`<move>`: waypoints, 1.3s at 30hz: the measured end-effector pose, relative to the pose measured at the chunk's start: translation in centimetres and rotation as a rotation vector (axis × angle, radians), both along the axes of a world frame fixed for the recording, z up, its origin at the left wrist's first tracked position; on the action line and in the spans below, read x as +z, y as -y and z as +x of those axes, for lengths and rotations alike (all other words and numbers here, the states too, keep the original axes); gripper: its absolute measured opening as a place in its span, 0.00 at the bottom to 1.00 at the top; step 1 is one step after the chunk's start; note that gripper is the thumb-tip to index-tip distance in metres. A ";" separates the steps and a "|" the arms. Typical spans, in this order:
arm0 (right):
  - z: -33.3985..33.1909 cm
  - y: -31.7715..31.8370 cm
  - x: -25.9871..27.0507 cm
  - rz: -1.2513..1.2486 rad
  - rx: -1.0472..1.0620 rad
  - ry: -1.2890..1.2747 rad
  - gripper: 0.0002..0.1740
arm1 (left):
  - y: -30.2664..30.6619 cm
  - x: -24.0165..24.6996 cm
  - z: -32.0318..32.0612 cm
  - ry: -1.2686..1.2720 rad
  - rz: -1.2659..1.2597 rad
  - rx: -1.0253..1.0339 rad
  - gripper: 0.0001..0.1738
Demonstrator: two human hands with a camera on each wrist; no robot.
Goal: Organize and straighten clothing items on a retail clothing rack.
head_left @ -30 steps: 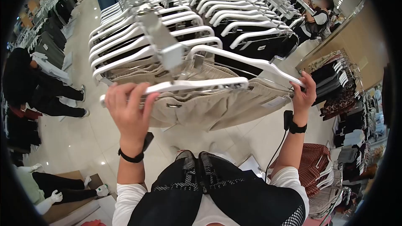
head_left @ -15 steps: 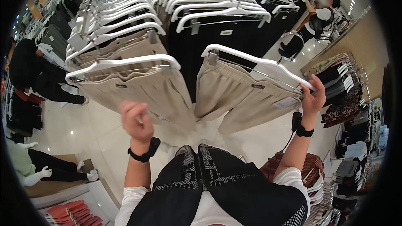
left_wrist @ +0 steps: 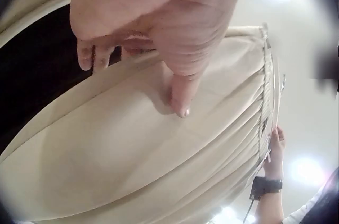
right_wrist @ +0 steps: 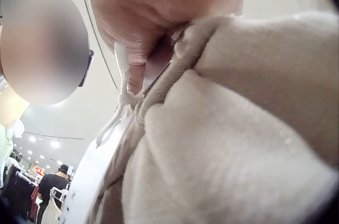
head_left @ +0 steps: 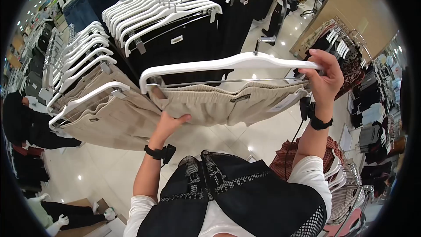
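Observation:
In the head view a pair of beige elastic-waist pants [head_left: 215,105] hangs by its waistband from a white hanger [head_left: 206,66] with a metal hook. My right hand [head_left: 326,79] grips the hanger's right end, beside a white tag [head_left: 286,102] on the waistband. Lower down, at the left side edge of the pants, my left hand [head_left: 169,127] pinches the fabric. The left wrist view shows its thumb [left_wrist: 183,94] on the beige cloth and the other fingers behind the edge. Close in the right wrist view are the gathered waistband [right_wrist: 159,89] and the tag's white string [right_wrist: 124,76].
More beige pants [head_left: 109,116] hang on a rack to the left. Behind them black pants [head_left: 184,48] fill another rack of white hangers. A mannequin [head_left: 57,217] lies at the lower left, and a person in black [head_left: 26,123] stands at the far left.
My left hand let go of another hanger of beige pants, now on the left rack, and moved onto the held pair. My right hand kept its hanger as the view turned right.

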State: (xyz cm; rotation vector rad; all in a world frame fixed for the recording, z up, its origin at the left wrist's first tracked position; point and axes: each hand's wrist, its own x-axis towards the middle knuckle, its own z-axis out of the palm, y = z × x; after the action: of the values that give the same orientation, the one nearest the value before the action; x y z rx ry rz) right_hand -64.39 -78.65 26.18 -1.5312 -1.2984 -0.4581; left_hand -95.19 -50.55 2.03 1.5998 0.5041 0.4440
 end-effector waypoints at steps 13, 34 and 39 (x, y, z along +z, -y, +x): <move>-1.6 -5.5 4.5 0.203 0.052 0.105 0.25 | 2.0 -3.7 -1.2 -0.166 -0.311 -0.116 0.47; 0.4 -13.8 9.7 0.372 0.212 -0.137 0.19 | 1.3 -9.8 -10.3 0.402 -0.800 0.050 0.41; -2.3 -17.4 9.7 0.314 0.279 -0.213 0.16 | 6.1 -7.7 -7.1 0.433 -1.045 -0.078 0.41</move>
State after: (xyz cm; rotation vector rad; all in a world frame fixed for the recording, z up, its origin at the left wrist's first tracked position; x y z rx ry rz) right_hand -66.70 -61.25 35.91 -1.0871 -1.1876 -0.2938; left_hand -102.29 -56.67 -5.71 0.4910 0.2544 0.3573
